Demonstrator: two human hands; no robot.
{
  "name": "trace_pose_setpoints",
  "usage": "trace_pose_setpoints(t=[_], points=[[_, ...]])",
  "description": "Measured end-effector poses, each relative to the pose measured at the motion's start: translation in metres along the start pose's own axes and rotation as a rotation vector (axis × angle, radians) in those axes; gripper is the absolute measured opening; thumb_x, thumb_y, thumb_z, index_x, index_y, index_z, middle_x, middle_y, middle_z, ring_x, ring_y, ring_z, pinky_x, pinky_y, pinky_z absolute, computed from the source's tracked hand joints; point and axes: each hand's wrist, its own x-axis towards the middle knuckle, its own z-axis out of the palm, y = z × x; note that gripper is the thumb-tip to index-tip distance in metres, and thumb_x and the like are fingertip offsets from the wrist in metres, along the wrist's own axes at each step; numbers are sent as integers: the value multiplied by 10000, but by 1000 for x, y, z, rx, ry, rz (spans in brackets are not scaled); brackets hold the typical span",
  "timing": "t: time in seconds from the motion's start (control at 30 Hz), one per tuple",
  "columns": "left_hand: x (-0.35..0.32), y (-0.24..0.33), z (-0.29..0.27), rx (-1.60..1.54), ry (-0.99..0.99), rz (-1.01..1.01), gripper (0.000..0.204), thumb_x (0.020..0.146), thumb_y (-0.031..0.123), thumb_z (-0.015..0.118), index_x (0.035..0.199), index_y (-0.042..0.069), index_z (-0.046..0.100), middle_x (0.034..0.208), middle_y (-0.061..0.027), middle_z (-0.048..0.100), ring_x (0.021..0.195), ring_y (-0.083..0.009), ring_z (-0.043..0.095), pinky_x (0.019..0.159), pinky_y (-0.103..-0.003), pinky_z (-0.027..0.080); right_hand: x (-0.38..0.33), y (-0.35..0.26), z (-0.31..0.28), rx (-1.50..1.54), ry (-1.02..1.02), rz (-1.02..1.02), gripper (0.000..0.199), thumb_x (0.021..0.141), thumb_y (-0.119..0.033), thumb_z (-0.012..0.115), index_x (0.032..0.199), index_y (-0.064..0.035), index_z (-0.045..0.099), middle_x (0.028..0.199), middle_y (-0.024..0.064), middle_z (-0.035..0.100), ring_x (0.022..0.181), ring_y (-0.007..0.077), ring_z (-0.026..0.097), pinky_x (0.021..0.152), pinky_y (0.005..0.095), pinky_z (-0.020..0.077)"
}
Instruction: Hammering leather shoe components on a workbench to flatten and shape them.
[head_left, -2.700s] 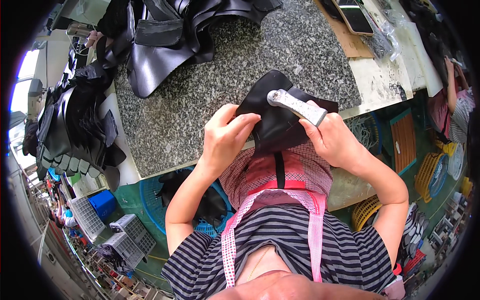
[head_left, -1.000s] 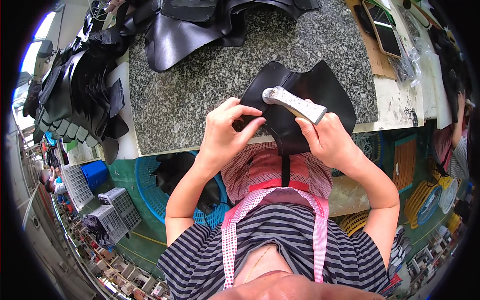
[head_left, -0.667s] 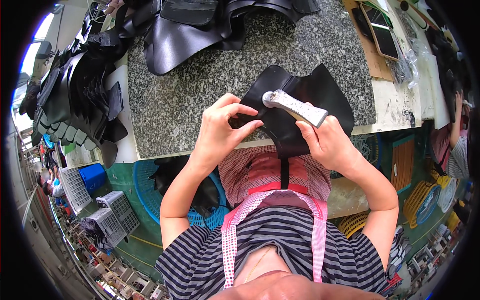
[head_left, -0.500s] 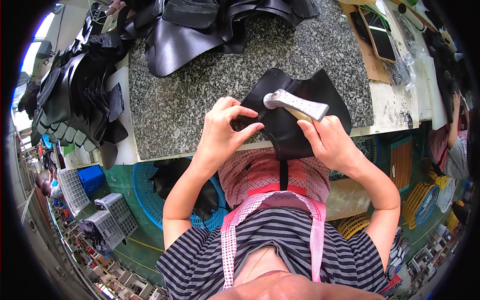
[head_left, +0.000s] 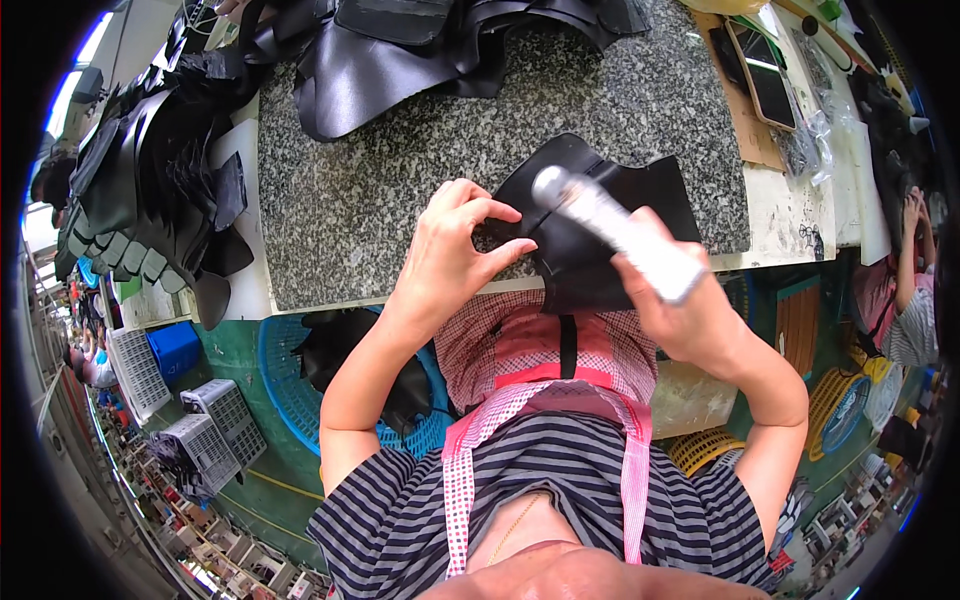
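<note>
At the granite table's (head_left: 400,200) near edge, the left hand (head_left: 450,250) pinches the black leather piece (head_left: 600,240) while the right hand (head_left: 690,310) clenches a pale tool (head_left: 610,225); firm pinning probably keeps strokes true.

The right hand (head_left: 690,310) has swung the grey tool (head_left: 615,235) up, blurred.

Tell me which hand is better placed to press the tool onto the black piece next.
Right, probably. The right hand already has the pale tool in its grip, with its head over the black piece. The left hand is pinching that piece's edge on the granite table.
</note>
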Motion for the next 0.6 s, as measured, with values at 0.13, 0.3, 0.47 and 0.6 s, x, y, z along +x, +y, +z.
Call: trace_pose_setpoints(t=[0.13,0.3,0.47,0.6], points=[[-3,-5,3,-4,28,18,365,723,187,906,1001,26,731,938,-113,616,912,-287,618,805,-405,518,9,6,-1,-89,-149,37,173,997,-109,578,1020,-7,440,752,264,626,736,488,646,603,536,489],[-3,-5,3,12,85,72,391,714,198,910,1006,16,724,943,-117,613,929,-296,619,821,-407,518,-1,9,11,-113,-118,-31,184,945,-59,590,1047,-4,448,757,262,629,741,483,653,614,542,497],[-4,-7,2,54,103,73,400,681,201,940,1000,35,765,955,-91,655,908,-250,659,785,-354,546,6,7,5,-93,-49,-21,184,976,-94,589,1055,-9,445,768,266,635,755,472,662,614,538,501],[-6,-10,6,14,101,85,434,681,197,926,1017,10,726,1001,-127,622,981,-309,624,863,-413,520,0,12,21,-112,-219,53,201,1007,-146,578,1040,-18,426,721,250,630,728,489,645,616,552,509]])
